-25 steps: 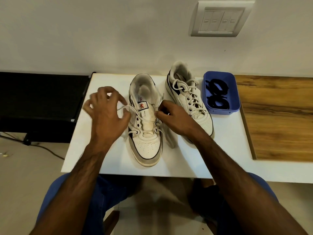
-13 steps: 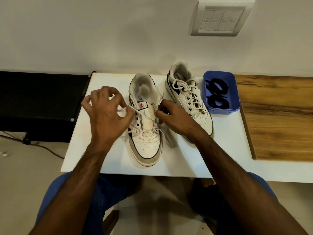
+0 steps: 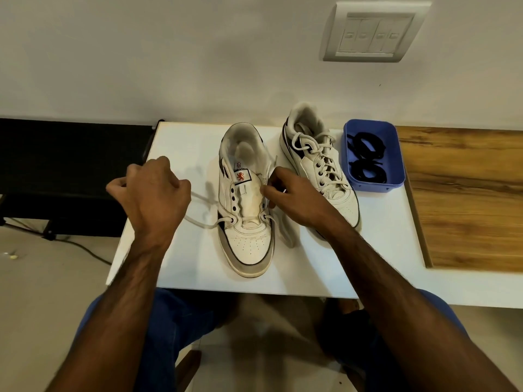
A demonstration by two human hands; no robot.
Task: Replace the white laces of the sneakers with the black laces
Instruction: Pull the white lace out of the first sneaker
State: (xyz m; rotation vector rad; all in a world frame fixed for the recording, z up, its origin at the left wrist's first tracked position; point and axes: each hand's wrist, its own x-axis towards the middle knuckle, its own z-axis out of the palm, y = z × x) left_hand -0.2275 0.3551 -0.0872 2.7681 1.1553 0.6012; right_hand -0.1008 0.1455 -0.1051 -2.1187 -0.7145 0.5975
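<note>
Two white sneakers stand on the white table [image 3: 184, 142]. The near sneaker [image 3: 246, 210] has its white lace [image 3: 198, 222] pulled out of the upper eyelets; the lace runs only through the lowest pair. My left hand [image 3: 152, 193] grips that lace in a fist, left of the shoe. My right hand [image 3: 294, 199] pinches the shoe's right eyelet edge, where the lace's other end lies. The far sneaker [image 3: 319, 168] is fully laced in white. Black laces [image 3: 366, 157] lie coiled in a blue tray [image 3: 396, 154] to the right.
A wooden board [image 3: 467, 193] covers the table's right part. A black bench [image 3: 65, 165] stands left of the table. A switch plate [image 3: 370, 32] is on the wall behind. My knees in blue trousers [image 3: 158, 321] are under the table's front edge.
My left hand has pulled the white lace leftward, out of the near sneaker's upper eyelets. The right hand has stayed at the shoe's right side.
</note>
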